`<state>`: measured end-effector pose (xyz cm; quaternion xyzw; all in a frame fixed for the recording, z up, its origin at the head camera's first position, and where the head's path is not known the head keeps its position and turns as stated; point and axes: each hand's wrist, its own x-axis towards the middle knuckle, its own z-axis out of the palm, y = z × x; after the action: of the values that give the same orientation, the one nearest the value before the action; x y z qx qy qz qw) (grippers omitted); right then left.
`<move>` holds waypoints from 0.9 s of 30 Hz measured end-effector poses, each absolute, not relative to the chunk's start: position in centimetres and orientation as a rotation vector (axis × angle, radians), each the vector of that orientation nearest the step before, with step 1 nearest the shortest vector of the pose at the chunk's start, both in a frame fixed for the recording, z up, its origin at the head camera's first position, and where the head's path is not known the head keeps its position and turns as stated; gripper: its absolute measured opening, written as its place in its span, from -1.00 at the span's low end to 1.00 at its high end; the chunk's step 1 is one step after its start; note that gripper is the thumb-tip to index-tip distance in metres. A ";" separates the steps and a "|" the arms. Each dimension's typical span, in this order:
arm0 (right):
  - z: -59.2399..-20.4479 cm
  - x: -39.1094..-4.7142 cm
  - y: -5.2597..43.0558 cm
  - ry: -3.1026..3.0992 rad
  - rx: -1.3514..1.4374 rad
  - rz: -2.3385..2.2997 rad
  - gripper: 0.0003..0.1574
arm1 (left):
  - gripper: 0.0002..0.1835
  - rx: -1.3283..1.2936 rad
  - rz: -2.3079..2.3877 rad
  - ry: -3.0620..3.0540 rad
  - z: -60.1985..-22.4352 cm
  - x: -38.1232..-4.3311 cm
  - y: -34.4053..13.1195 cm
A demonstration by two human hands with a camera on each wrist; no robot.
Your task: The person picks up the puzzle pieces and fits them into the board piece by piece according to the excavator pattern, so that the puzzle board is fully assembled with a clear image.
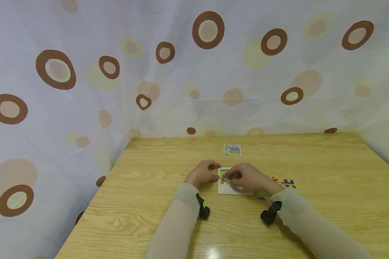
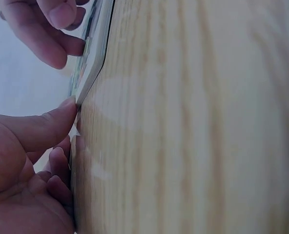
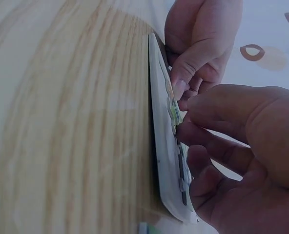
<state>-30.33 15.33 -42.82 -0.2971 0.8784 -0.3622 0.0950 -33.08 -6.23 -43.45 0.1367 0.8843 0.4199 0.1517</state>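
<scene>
A white-bordered jigsaw board (image 1: 235, 192) lies on the table with colourful pieces inside its border. My left hand (image 1: 205, 172) is at the board's left side, thumb tip touching the edge near a corner and index finger by the upper left corner. In the left wrist view its other fingers curl loosely close over the table. My right hand (image 1: 247, 177) reaches over the board, thumb and index finger pinching a small puzzle piece (image 3: 174, 113) close over the left part of the picture. Much of the board is hidden beneath that hand.
Behind the board lies a small picture card (image 1: 232, 150) of a blue digger. Loose puzzle pieces (image 1: 287, 182) lie to the right, beyond my right wrist, and a green piece (image 1: 262, 195) sits near the board's lower right corner. A patterned curtain (image 1: 181, 72) surrounds the table.
</scene>
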 end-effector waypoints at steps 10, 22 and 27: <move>-42.7 -29.7 16.6 2.709 -0.936 -1.163 -0.75 | -0.60 0.426 1.202 2.543 -43.4 -33.0 -6.3; -41.7 -29.2 20.7 2.773 -0.840 -1.106 -0.73 | -0.60 0.402 1.224 2.524 -43.5 -33.0 -6.2; -41.5 -29.0 22.6 2.766 -0.868 -1.114 -0.71 | -0.60 0.400 1.226 2.533 -43.5 -33.0 -6.2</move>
<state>-29.03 22.61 -41.50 -0.2794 0.8905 -0.3587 0.0177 -32.98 -6.19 -43.54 0.1393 0.8811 0.4266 0.1492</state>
